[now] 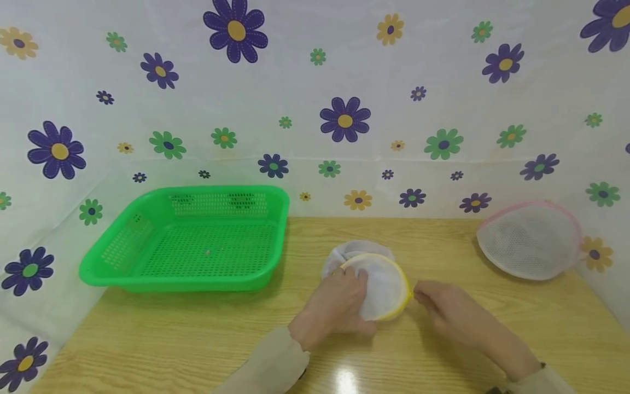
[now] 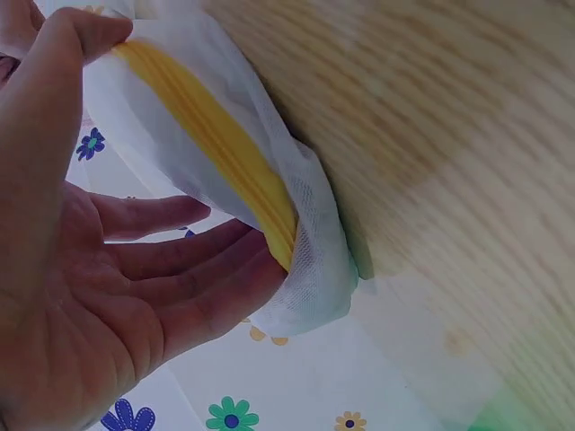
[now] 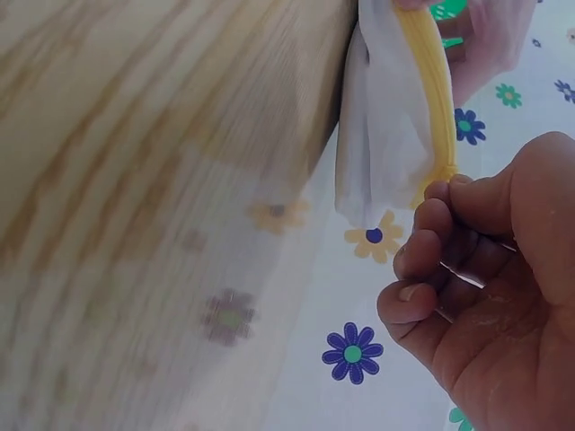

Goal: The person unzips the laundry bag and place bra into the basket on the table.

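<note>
A white mesh laundry bag (image 1: 384,284) with a yellow zipper (image 1: 404,276) sits on the wooden table, its white fabric bunched at the back. My left hand (image 1: 339,298) holds the bag from the left. In the left wrist view, the thumb meets one part of the zipper band (image 2: 211,135) and the curled fingertips reach its other end. On the other side, my right hand (image 1: 450,309) pinches the zipper's end between thumb and forefinger (image 3: 437,190); the pull itself is hidden by those fingertips. The remaining right fingers are curled.
A green plastic basket (image 1: 197,284) with perforated walls stands at the left of the table (image 1: 206,339). Another white mesh bag, with pink trim (image 1: 529,241), lies at the far right. A flower-printed sheet (image 1: 305,82) rises behind the table.
</note>
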